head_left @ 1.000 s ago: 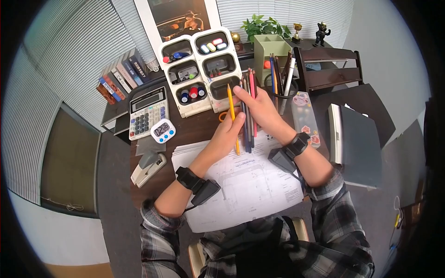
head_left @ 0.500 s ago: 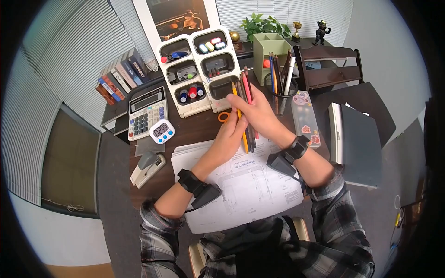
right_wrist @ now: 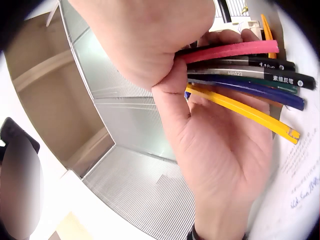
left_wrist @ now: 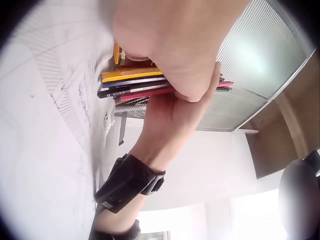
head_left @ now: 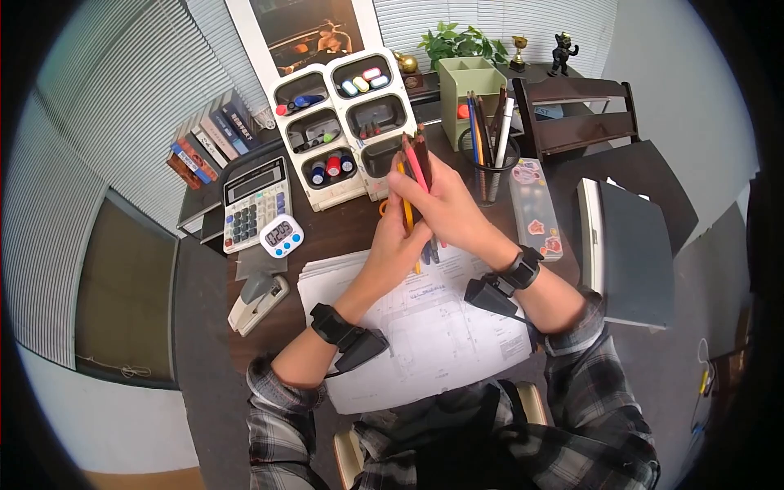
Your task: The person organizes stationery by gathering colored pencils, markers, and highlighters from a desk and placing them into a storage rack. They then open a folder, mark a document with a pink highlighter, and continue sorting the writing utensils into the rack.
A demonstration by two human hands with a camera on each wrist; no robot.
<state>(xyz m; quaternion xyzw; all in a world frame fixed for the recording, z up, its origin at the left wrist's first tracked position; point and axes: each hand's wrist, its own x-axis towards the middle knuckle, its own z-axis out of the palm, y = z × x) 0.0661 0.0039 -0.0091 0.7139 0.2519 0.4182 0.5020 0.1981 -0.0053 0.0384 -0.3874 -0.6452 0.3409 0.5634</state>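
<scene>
Both hands hold one bundle of pencils (head_left: pixel 416 157) over the front of the organizer. My right hand (head_left: pixel 457 204) grips the upper part, its thumb across the front. Lower down, my left hand (head_left: pixel 398 245) is wrapped round the bundle from the left, with fingertips showing behind it in the right wrist view. There, a yellow pencil (right_wrist: pixel 245 112), a blue pencil (right_wrist: pixel 250 90), a pink pencil (right_wrist: pixel 230 50) and a grey-and-black pencil (right_wrist: pixel 250 75) fan out below the hands. In the left wrist view, pencil ends (left_wrist: pixel 130 80) stick out near the papers (left_wrist: pixel 45 130).
A white organizer (head_left: pixel 338 196) with markers and erasers stands behind the hands. Right of it are a mesh pen cup (head_left: pixel 498 175) and a clear pencil box (head_left: pixel 536 208). Left are a calculator (head_left: pixel 257 200), a timer (head_left: pixel 282 235) and a stapler (head_left: pixel 258 304). Orange scissor handles (head_left: pixel 382 207) show beside the left hand.
The yellow pencil, earlier apart in the left hand, has come in against the bundle. The right hand has shifted left, and the bundle's top now tilts left and toward the camera.
</scene>
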